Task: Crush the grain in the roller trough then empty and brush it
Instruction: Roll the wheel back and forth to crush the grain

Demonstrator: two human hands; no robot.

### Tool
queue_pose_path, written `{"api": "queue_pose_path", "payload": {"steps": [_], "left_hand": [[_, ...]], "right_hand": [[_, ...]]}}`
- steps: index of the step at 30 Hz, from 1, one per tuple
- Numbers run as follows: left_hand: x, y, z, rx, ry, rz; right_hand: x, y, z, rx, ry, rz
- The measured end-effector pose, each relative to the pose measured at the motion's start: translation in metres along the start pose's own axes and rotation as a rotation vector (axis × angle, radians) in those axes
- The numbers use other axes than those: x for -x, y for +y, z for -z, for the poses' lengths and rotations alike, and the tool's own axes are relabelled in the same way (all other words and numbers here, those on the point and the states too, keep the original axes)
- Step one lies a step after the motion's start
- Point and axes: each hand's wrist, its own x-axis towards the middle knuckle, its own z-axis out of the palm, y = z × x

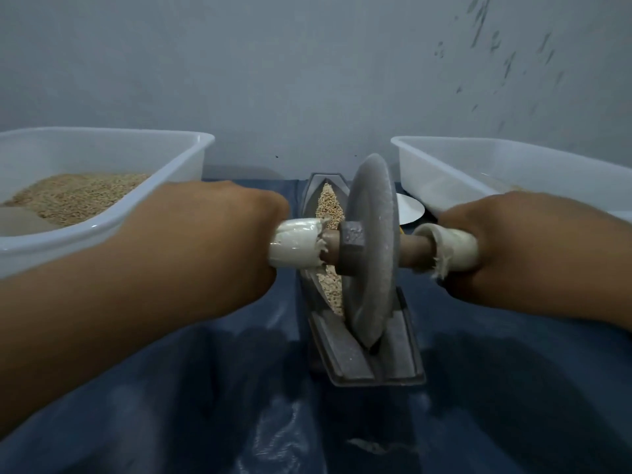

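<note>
We see a dark blue sheet under a grey wall. At centre frame, our left hand and right hand grip the axle of the wheel standing in the grain-filled trough.

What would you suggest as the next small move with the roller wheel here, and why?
Probably roll the wheel forward, away from the body. The left hand and right hand each grip a wrapped end of its axle, the disc sits toward the near part of the trough, and the grain lying ahead of it looks largely whole.
</note>
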Motion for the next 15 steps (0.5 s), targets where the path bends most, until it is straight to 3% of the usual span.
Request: {"api": "queue_pose_path", "payload": {"steps": [6,10,15], "left_hand": [[-0.043,-0.001,-0.050,0.050,-0.064,0.064],[-0.082,-0.004,-0.073,0.074,-0.009,0.127],[-0.083,-0.004,-0.070,0.063,-0.004,0.101]], "right_hand": [[-0.077,-0.004,-0.036,0.100,0.067,-0.079],[-0.132,0.002,-0.049,0.089,0.188,-0.102],[-0.131,0.006,-0.054,0.066,0.191,-0.086]]}}
